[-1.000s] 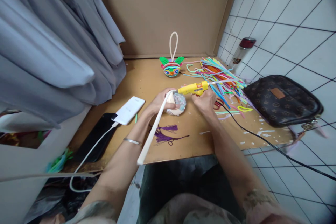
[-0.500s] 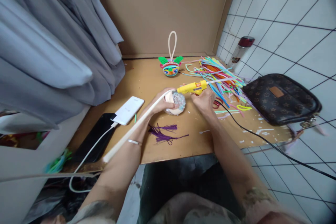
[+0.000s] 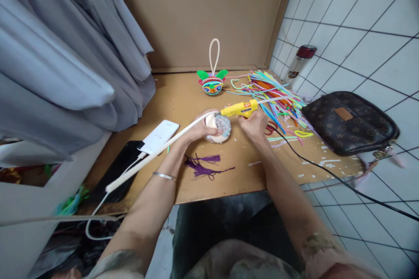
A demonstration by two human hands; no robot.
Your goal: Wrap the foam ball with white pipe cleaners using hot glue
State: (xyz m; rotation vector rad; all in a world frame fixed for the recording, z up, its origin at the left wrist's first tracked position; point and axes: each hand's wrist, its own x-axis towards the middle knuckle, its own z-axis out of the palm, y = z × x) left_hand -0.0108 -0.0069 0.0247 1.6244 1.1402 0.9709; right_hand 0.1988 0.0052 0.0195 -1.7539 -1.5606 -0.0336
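Observation:
My left hand [image 3: 202,127] is closed around a round ball [image 3: 224,130], greyish and clear with a cream band at its left side. A long cream strip [image 3: 144,163] runs from the ball over my left forearm, its free end hanging down to the left. In my right hand [image 3: 254,123] is a yellow glue gun [image 3: 238,108] with a clear glue stick [image 3: 275,99] in its back. The gun's nozzle points left and meets the top of the ball, by the strip's start. Purple tassels [image 3: 206,166] lie just below the ball.
A decorated lion-head ornament [image 3: 212,85] with a loop stands behind. Colourful pipe cleaners [image 3: 271,91], red-handled scissors [image 3: 271,128], a brown bag [image 3: 350,122] and a bottle [image 3: 299,63] sit right. A white power bank [image 3: 160,137] and dark phone [image 3: 114,178] lie left; a black cord [image 3: 314,166] trails right.
The strip's free end has swung to the left, off my forearm and over the phone. Both hands, the ball and the glue gun stay nearly in place.

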